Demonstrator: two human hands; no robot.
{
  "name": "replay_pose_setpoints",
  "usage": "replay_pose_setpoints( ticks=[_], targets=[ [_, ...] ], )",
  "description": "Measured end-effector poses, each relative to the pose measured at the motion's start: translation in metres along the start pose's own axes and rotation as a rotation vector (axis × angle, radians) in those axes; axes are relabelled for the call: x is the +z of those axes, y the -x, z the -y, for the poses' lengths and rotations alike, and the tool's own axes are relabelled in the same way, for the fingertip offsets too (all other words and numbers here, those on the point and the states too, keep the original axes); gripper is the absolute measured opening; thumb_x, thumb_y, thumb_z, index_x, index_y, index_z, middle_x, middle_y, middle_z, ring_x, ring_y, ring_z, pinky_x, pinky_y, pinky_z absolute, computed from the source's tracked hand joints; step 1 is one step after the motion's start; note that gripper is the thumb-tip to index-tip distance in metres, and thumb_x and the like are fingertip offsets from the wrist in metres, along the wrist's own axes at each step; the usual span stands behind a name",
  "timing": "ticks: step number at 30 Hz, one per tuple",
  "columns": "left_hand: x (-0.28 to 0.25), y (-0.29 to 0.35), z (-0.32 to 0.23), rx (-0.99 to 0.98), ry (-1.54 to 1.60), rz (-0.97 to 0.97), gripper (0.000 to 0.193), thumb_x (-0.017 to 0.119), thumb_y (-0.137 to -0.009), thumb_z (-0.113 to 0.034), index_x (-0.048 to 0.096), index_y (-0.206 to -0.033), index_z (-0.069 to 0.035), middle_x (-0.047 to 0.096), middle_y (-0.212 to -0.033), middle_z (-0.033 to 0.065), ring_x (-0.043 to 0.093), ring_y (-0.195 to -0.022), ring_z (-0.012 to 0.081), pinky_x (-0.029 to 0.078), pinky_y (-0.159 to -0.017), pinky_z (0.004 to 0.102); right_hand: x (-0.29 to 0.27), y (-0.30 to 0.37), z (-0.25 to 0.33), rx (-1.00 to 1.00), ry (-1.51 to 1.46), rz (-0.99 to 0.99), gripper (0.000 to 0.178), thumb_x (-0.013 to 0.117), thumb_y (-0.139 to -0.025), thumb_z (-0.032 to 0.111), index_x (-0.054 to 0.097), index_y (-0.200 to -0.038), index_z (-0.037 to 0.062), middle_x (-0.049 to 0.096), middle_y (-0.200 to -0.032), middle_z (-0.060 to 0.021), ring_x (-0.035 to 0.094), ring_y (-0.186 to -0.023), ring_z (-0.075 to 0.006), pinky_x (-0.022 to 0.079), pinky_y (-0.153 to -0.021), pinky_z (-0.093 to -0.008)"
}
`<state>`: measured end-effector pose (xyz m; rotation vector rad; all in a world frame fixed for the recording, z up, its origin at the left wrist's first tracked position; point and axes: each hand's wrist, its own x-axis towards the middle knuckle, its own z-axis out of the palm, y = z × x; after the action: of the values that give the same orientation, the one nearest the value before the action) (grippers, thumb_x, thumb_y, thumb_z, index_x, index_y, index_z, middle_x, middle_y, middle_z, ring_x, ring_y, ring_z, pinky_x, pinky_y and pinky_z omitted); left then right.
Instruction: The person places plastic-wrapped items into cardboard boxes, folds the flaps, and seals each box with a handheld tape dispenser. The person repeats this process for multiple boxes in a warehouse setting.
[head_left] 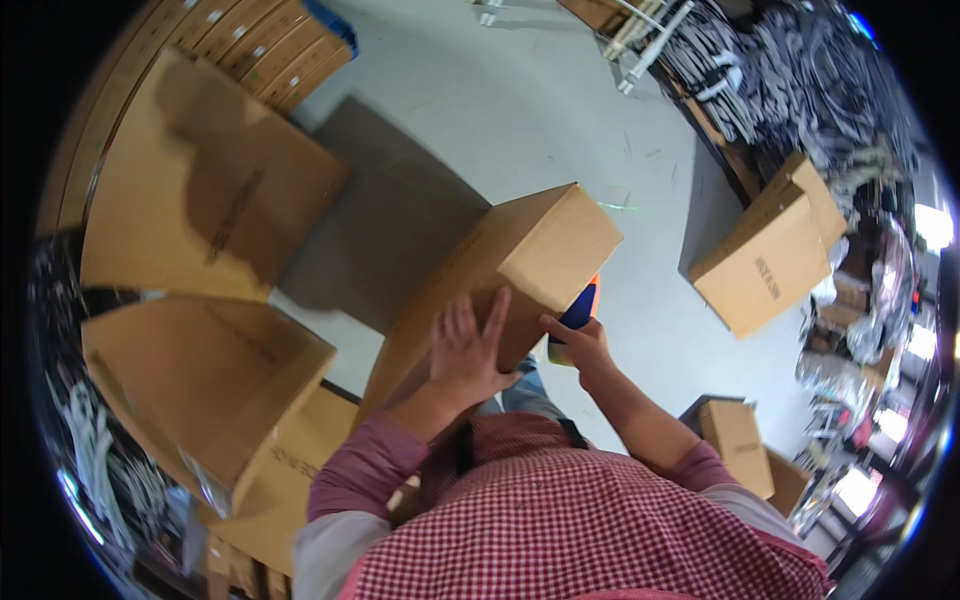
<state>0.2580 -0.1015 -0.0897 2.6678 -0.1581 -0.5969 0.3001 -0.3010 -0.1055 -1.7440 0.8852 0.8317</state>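
Observation:
A tall brown cardboard box stands in front of my body, tilted in the view, its narrow end facing me. My left hand lies flat on the box's near side with its fingers spread. Beside the box's right edge, my right hand is closed around a blue and orange tool that looks like a tape dispenser. The box hides part of this tool. My right thumb is close to the box's edge.
Large cardboard boxes stand to the left, with stacked cartons behind. On the right are a tilted box, a smaller box and a heap of grey strip-like material. White legs of a rack stand at the back.

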Motion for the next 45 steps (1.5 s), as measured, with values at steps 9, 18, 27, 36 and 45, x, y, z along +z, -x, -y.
replay_pose_setpoints(
  ticks=[9, 18, 27, 36, 45],
  targets=[
    [-0.002, -0.041, 0.027, 0.034, 1.107, -0.635, 0.04, 0.074, -0.085, -0.013, 0.064, -0.123, -0.004, 0.065, -0.113, 0.01, 0.061, -0.103, 0.0226, 0.047, -0.087, 0.0338, -0.008, 0.0, -0.015, -0.004, -0.127, 0.044, 0.041, 0.082, -0.083, 0.025, 0.065, -0.112, 0.0004, 0.068, -0.097, -0.005, 0.065, -0.082, -0.0149, 0.053, -0.073, -0.0299],
    [-0.006, -0.031, 0.033, -0.111, 1.843, -0.257, 0.015, 0.07, -0.093, -0.012, 0.071, -0.105, -0.003, 0.065, -0.08, -0.0006, 0.057, -0.07, 0.0049, 0.043, -0.059, 0.0188, -0.056, 0.085, 0.002, -0.483, -0.128, -0.441, 0.044, 0.074, -0.089, 0.038, 0.066, -0.106, -0.0021, 0.068, -0.09, -0.0024, 0.063, -0.079, -0.0103, 0.051, -0.074, -0.0273],
    [-0.018, -0.024, 0.062, 0.034, 1.992, 0.2, 0.057, 0.055, -0.099, -0.049, 0.069, -0.112, 0.005, 0.073, -0.093, 0.0099, 0.065, -0.073, 0.0125, 0.051, -0.067, 0.0246, -0.013, 0.073, 0.023, -0.615, 0.227, 0.509, 0.043, 0.089, -0.076, 0.023, 0.069, -0.104, -0.0032, 0.07, -0.089, -0.005, 0.062, -0.078, -0.0093, 0.049, -0.071, -0.0254],
    [-0.022, -0.027, 0.081, -0.085, 1.763, 0.144, 0.018, 0.072, -0.089, -0.014, 0.076, -0.096, 0.003, 0.074, -0.083, 0.0084, 0.066, -0.074, 0.0101, 0.052, -0.068, 0.0243, -0.004, 0.062, 0.035, -0.572, 0.349, 0.628, 0.051, 0.09, -0.074, 0.023, 0.066, -0.109, -0.0042, 0.069, -0.093, -0.0065, 0.063, -0.081, -0.0105, 0.051, -0.071, -0.0263],
    [-0.022, -0.026, 0.081, -0.209, 1.567, -0.148, 0.013, 0.067, -0.089, -0.006, 0.075, -0.092, 0.004, 0.074, -0.078, 0.0081, 0.065, -0.072, 0.008, 0.051, -0.066, 0.0237, 0.022, 0.086, 0.049, -0.266, 0.091, 0.427, 0.057, 0.077, -0.088, 0.038, 0.061, -0.116, -0.0095, 0.069, -0.093, -0.0076, 0.063, -0.083, -0.0108, 0.053, -0.075, -0.0248]
  ],
)
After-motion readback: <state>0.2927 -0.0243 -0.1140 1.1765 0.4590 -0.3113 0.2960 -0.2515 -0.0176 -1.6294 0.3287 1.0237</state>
